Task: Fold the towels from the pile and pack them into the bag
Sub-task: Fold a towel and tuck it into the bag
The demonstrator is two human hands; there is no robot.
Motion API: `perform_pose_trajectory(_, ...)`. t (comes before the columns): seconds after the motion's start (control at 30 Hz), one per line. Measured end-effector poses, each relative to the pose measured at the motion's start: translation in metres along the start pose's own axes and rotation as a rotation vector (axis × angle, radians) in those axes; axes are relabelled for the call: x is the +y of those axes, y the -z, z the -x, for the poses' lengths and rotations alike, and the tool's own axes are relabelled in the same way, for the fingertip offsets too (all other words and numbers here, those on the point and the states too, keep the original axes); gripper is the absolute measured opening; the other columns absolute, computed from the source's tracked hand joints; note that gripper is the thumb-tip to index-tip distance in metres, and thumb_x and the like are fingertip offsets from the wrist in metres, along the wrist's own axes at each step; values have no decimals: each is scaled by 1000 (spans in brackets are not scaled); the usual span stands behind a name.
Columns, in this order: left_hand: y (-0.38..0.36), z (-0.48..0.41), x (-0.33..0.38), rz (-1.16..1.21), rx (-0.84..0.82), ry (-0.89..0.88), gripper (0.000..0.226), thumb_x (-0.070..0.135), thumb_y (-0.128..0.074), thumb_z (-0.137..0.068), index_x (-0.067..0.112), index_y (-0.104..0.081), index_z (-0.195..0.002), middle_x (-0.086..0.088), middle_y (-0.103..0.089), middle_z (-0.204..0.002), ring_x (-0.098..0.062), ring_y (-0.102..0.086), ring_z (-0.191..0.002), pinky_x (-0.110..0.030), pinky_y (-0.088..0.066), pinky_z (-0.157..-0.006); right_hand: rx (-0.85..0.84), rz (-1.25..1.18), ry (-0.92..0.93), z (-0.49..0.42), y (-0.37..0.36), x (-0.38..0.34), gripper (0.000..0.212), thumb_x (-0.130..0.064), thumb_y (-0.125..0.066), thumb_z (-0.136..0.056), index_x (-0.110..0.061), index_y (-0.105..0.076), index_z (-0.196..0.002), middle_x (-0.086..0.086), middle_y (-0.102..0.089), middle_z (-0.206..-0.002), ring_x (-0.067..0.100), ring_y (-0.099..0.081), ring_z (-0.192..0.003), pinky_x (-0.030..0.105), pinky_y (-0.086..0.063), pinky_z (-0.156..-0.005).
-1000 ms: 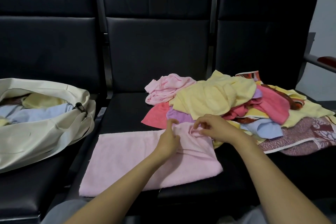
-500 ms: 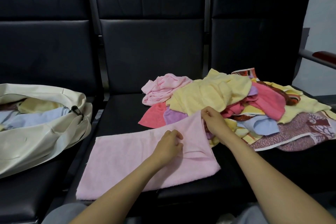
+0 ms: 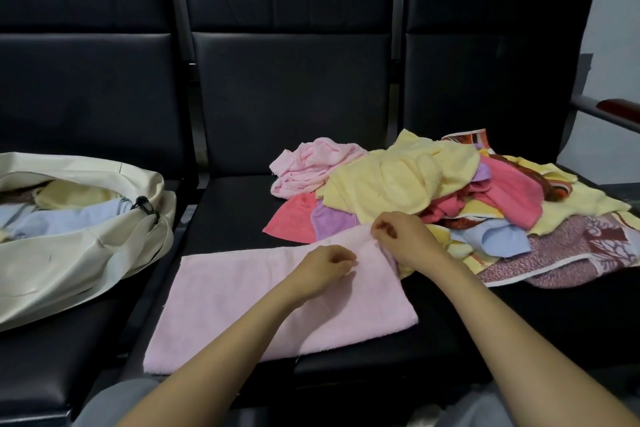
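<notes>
A pale pink towel (image 3: 242, 305) lies spread flat across the middle black seat. My right hand (image 3: 403, 236) pinches its far right corner, next to the pile. My left hand (image 3: 322, 269) rests on the towel's far edge with fingers curled on the cloth. The pile of towels (image 3: 415, 191), yellow, pink, coral, purple, blue and patterned, lies crumpled on the middle and right seats. A cream bag (image 3: 76, 246) lies open on the left seat with folded blue and yellow towels inside.
Three black padded seats (image 3: 235, 204) with high backs stand in a row. A metal armrest with a dark red pad (image 3: 616, 107) sticks out at the far right. My grey-clad knees (image 3: 114, 406) show at the bottom edge.
The bunched right end of the pink towel has been pulled out and laid flat. My right hand moved to the far right corner; my left hand stayed on the far edge.
</notes>
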State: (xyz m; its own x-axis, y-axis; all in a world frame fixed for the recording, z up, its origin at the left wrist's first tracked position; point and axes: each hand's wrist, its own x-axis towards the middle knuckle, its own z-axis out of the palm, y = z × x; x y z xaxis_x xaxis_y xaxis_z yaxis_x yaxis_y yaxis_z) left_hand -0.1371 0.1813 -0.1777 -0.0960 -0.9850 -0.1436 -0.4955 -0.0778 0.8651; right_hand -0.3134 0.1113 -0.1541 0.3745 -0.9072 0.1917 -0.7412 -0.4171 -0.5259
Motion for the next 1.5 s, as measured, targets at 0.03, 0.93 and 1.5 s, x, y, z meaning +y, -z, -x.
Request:
perform_pose_trajectory(0.03,6,2,-3,-193,34,-29,23,14,-53,-94,13,-67,-111,2,-64,-111,-14,-58,-100,-24,-45,-89,-50,21,42,1,-2,-2,11,-16,-58,-90,-13,-68,-94,-5,-58,-85,13,-54,-80,32,-46,-79)
perform_pose_trajectory(0.93,121,78,-103,-618,497,438,43,47,-46,-96,6,-48,-107,-14,-56,-108,-37,-53,-104,-39,-38,-77,-236,570,239,16,-42,-52,32,-30,-38,-100,-16,-53,-124,5,-48,-125,25,-39,-121,36,-33,-96)
perform_pose_trajectory(1.5,97,51,-15,268,374,67,28,6,-60,-90,11,-66,-117,-1,-66,-98,-10,-60,-84,-14,-48,-69,-386,423,226,25,-68,-61,43,-40,-37,-101,-23,-46,-139,2,-42,-143,21,-33,-132,36,-30,-105)
